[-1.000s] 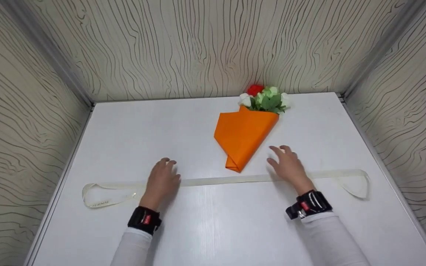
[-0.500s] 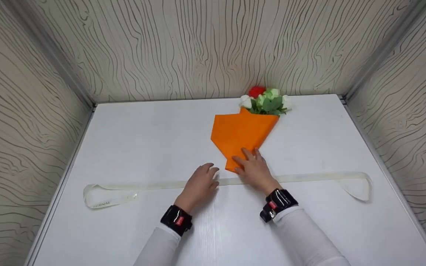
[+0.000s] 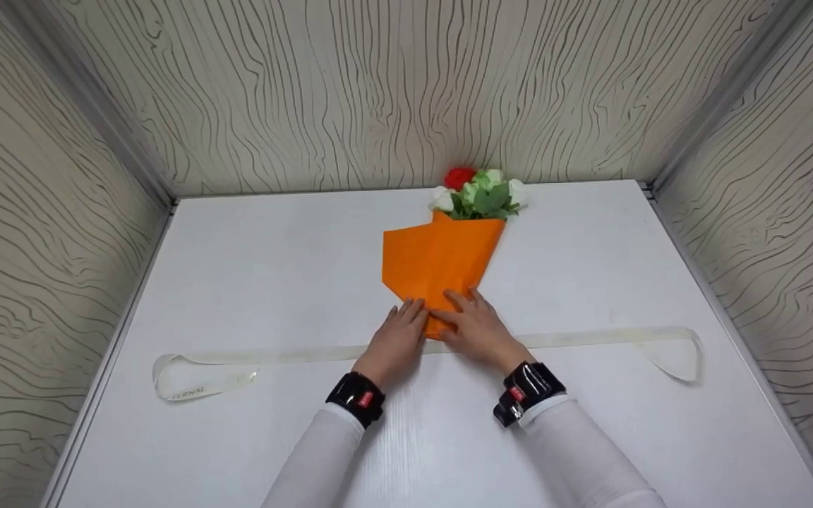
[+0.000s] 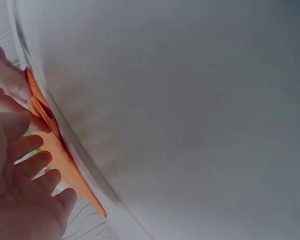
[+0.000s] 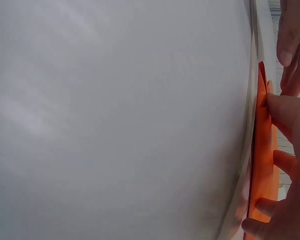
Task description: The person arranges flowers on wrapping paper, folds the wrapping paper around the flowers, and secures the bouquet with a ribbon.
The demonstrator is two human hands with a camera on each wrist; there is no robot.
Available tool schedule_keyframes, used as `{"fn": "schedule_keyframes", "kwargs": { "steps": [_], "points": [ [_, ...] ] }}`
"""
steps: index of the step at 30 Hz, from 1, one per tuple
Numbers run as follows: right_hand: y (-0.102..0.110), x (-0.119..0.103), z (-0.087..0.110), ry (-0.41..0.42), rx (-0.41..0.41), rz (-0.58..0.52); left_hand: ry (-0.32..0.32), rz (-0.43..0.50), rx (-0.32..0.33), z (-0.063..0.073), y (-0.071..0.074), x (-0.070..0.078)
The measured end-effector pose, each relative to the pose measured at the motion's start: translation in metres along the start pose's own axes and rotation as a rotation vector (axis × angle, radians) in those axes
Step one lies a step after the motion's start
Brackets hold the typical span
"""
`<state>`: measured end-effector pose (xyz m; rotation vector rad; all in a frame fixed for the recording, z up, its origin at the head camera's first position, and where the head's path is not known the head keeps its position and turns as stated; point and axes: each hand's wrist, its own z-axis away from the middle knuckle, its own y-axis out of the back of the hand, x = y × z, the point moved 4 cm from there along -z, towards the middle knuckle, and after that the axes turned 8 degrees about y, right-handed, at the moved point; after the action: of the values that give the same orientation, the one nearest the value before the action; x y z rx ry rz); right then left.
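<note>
While a cream ribbon [image 3: 308, 355] loops near the left edge of the white tabletop [image 3: 272, 275], the left hand [image 3: 394, 342], fingers close together, touches the lower left side of the orange-wrapped bouquet [image 3: 442, 261], a flattened paper cone whose red, white and pale green blooms [image 3: 480, 192] lie by the back edge. The right hand [image 3: 479, 330] rests spread on its narrow foot, well apart from the right edge.

soft, even light in the head view
pale glare streaks the table [image 3: 435, 441]; faint shadows lie beside the sleeves [image 3: 327, 451]; wrist views look dimmer, hazier.
</note>
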<state>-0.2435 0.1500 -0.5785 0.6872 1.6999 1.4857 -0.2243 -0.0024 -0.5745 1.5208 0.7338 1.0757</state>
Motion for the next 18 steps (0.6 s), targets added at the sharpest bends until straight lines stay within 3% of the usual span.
{"fn": "schedule_keyframes", "kwargs": {
  "steps": [4,6,9,12,15,18],
  "points": [
    [0.002,0.001,0.002,-0.015,0.029,-0.103,0.041,-0.001,-0.042,-0.005,-0.004,0.000],
    [0.005,0.005,0.002,-0.079,0.062,-0.178,0.055,-0.015,-0.060,-0.007,-0.003,0.001],
    [0.013,0.013,0.004,-0.258,0.162,-0.249,0.073,-0.049,-0.092,-0.008,-0.001,0.005],
    [0.018,0.019,0.007,-0.466,0.229,-0.224,0.082,-0.076,-0.124,-0.008,0.000,0.008],
    [0.017,0.020,0.009,-0.577,0.180,-0.177,0.092,-0.070,-0.158,-0.008,-0.001,0.010],
    [0.012,0.017,0.005,-0.581,0.130,-0.197,0.104,-0.038,-0.177,-0.008,-0.001,0.009]
  ]
}}
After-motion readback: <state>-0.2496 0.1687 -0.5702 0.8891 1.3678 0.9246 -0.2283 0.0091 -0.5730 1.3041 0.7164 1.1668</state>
